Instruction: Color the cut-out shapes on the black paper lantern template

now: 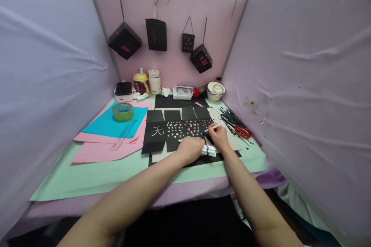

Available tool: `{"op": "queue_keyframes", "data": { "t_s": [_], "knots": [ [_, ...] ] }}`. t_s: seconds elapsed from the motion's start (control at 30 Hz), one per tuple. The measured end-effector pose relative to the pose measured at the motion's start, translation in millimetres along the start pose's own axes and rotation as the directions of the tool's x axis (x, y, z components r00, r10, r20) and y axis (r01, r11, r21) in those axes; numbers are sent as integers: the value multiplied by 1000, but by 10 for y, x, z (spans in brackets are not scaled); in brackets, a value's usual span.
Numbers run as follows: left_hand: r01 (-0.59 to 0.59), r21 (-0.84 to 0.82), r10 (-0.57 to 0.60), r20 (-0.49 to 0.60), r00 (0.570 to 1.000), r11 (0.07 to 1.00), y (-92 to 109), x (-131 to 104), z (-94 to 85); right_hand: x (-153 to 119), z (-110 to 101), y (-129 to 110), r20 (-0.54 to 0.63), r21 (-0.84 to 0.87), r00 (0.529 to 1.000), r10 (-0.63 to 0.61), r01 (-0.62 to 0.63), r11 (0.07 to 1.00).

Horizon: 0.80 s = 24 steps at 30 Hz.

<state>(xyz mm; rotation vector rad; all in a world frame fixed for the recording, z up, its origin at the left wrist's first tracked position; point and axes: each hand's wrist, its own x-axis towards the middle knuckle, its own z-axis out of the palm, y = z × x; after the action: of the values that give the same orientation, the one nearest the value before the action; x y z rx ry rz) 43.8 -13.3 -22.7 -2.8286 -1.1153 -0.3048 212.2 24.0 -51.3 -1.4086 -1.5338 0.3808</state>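
Note:
A black card sheet (154, 143) with folded flaps lies in the middle of the table, bearing a pale character, white triangles, a moon, hearts and stars in colours. My left hand (190, 149) is closed around several white markers (209, 150) and rests on the card's lower edge. In my right hand (218, 137) a white marker (218, 125) is pinched, its tip down at the coloured stars on the right part of the card. The fingertips of my left hand are partly hidden.
Pink sheets (98, 152), a blue sheet (98, 125), a tape roll (123, 112) and a ruler (124, 135) lie left. Red-handled scissors (242, 132) and black scraps lie right. Bottles, a plastic box (182, 93) and bowls (215, 91) stand behind; black boxes (156, 34) hang above.

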Motion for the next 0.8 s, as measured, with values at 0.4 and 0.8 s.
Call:
{"op": "queue_keyframes", "data": {
  "t_s": [0.4, 0.8],
  "knots": [
    [-22, -5, 22, -33, 999, 1000, -18, -1, 31, -7, -13, 0, -14, -34, 1000, -25, 24, 999],
    [-5, -2, 5, -9, 1000, 1000, -8, 5, 13, -2, -10, 9, -9, -43, 1000, -25, 25, 999]
  ]
}}
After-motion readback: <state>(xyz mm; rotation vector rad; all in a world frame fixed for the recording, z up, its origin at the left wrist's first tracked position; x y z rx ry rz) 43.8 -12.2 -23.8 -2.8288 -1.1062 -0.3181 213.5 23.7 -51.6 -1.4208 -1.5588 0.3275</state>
